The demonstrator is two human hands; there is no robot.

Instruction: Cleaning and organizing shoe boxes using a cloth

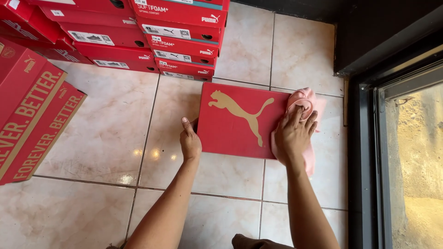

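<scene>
My right hand [294, 133] lies flat on a pink cloth [302, 103], fingers spread and pressing it down against the right end of a red box [240, 121]; it pinches nothing, it just bears on the cloth with the palm and fingertips. Part of the cloth bunches above my fingers, and more of it hangs out under my wrist, off the box and onto the floor [106, 120].

My left hand [189, 140] is set against the box's left edge, near its lower left corner. The thumb points up along that edge, and the other fingers are tucked out of my sight, so I cannot tell whether they curl under the box or only lean on its side.

The box lies flat on the tiled floor, lid up, a gold leaping-cat figure across the lid. It sits about mid-floor, its long side running left to right, slightly skewed to the tile joints.

Just beyond the box's far edge, a stack of red boxes [180, 41] fills the top of my view, label ends facing me. At the floor's left edge two larger red cartons [32, 120] lean one against the other. Along the right edge runs a dark door frame [364, 152] with glass [415, 161] beside it, and a dark wall [383, 32] in the upper right corner.
</scene>
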